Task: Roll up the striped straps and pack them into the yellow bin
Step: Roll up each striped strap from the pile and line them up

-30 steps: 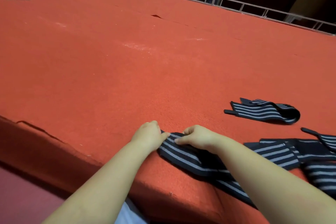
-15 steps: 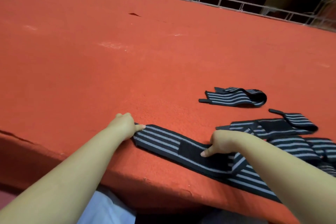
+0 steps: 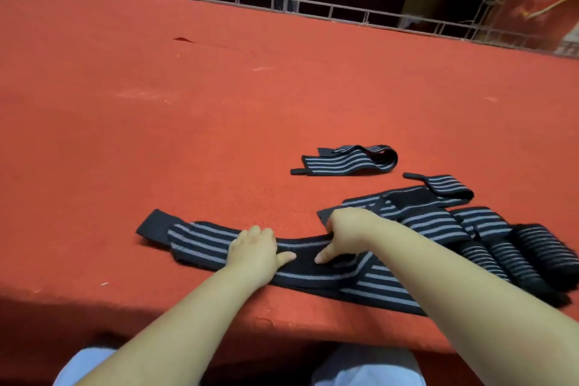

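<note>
The striped strap [image 3: 203, 240] in work lies flat and unrolled along the near edge of the red felt table [image 3: 219, 110], its plain black end pointing left. Your left hand [image 3: 255, 249] presses the strap's middle with fingers laid forward and thumb out to the right. Your right hand [image 3: 346, 233], just right of the left hand, has its fingers curled over the strap's far edge and its thumb down on the black patch; a full grip cannot be confirmed.

Status, judged from the layout: rolling of this strap has not started. Right of this strap, 3 rolled straps [image 3: 517, 255] lie side by side at the table's near edge. Beyond them lies a loose pile of unrolled straps [image 3: 423, 213]. Farther back, 1 folded strap [image 3: 347, 161] lies apart. The yellow bin is not in view, so packing appears still to be done.
</note>
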